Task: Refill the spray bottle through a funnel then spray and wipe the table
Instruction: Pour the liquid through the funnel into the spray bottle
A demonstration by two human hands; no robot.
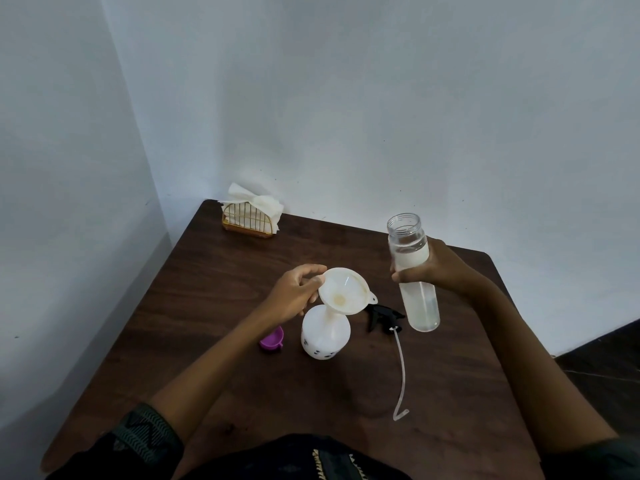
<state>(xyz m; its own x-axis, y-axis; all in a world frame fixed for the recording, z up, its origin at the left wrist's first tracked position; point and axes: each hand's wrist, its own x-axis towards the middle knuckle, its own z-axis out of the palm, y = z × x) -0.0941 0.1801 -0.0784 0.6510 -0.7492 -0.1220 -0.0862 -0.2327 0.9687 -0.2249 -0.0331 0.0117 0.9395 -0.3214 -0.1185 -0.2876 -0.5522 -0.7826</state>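
Left hand: my left hand (294, 295) pinched the rim of the funnel (343, 291) between thumb and fingertips, closed on its edge.
Right hand: my right hand (431, 268) was wrapped around the middle of the clear bottle (414, 271), clamped on it and holding it upright above the table, its mouth open.
Funnel: white plastic, a wide shallow cone with a small tab at the rim; its narrow stem sat in the neck of the spray bottle (325, 336), and a faint yellowish stain marked the centre.
Spray bottle: white, opaque, rounded shoulders, small dark dots near the base; it stood on the table between my arms.
Clear bottle: tall smooth cylinder with a threaded neck, holding cloudy pale liquid.
Trigger head: the black trigger head (384, 317) lay on its side just right of the spray bottle, its thin translucent dip tube (401, 372) trailing toward me.
Purple cap: a purple cap (272, 339) lay just left of the spray bottle.
Table: the table (225, 271) was dark brown wood with visible grain.
Napkin holder: a gold wire napkin holder (250, 216) with white crumpled tissues stood at the far corner.
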